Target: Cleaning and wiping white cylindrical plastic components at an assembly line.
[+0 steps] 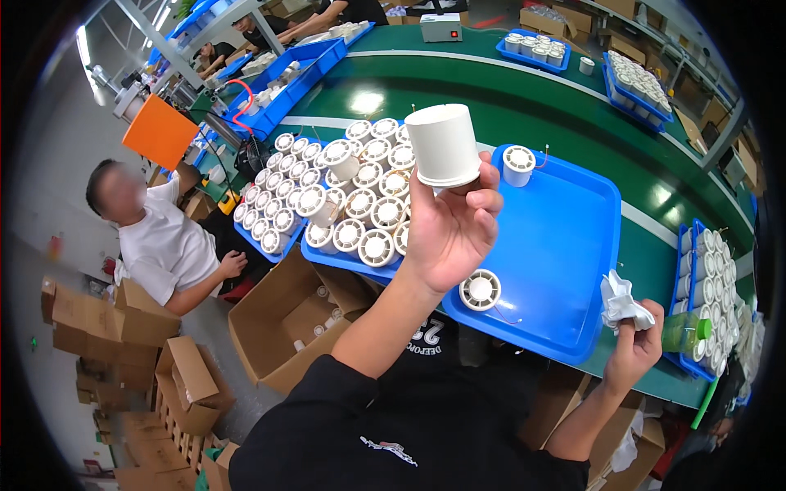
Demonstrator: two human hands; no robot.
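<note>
A smooth white plastic cylinder housing point(443, 143) is raised in front of me, its wider rim tilted downward. My left hand point(453, 233) is closed around its lower end. In my right hand point(637, 350), a crumpled white cloth point(624, 301) is pinched, off the right edge of the blue tray point(565, 237). That tray carries a slotted-top white cylinder point(518, 166) at its far left corner and another cylinder point(480, 290) at its near left, each with thin wires. Many similar cylinders point(360, 203) stand packed together just left of my left hand, a few stacked on top.
A green-capped bottle point(686, 332) stands right of my right hand, beside stacked trays of cylinders point(711, 286). An open cardboard box point(270, 327) sits below the bench at left, near a seated person point(168, 237). Beyond the trays runs a green conveyor belt point(573, 123).
</note>
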